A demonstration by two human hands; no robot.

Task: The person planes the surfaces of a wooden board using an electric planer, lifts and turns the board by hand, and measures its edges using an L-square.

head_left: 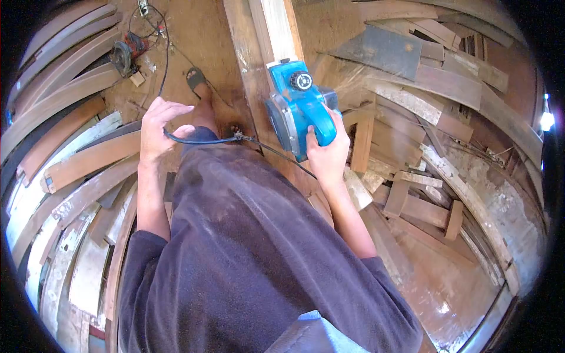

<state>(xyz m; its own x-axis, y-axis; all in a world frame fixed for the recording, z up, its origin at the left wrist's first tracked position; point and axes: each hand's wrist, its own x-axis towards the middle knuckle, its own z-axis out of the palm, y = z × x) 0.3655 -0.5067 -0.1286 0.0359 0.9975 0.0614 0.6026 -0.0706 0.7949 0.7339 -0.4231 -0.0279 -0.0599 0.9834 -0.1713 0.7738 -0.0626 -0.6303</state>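
Observation:
My right hand (328,144) is wrapped round the rear handle of a blue electric planer (301,106) with a black knob on its front. The planer rests on a long wooden beam (276,29), and shavings or dust spray out to its right. In my left hand (162,125), held off to the left with curled fingers, lies the dark power cord (203,141). The cord loops across my lap, past a knotted joint (238,136), toward the planer. How firmly the left fingers press on it is hard to see.
A red angle grinder (130,52) lies on the dusty floor at upper left. Boards (88,159) are stacked along the left side. Scrap wood (412,194) is piled to the right. My sandalled foot (197,79) stands left of the beam.

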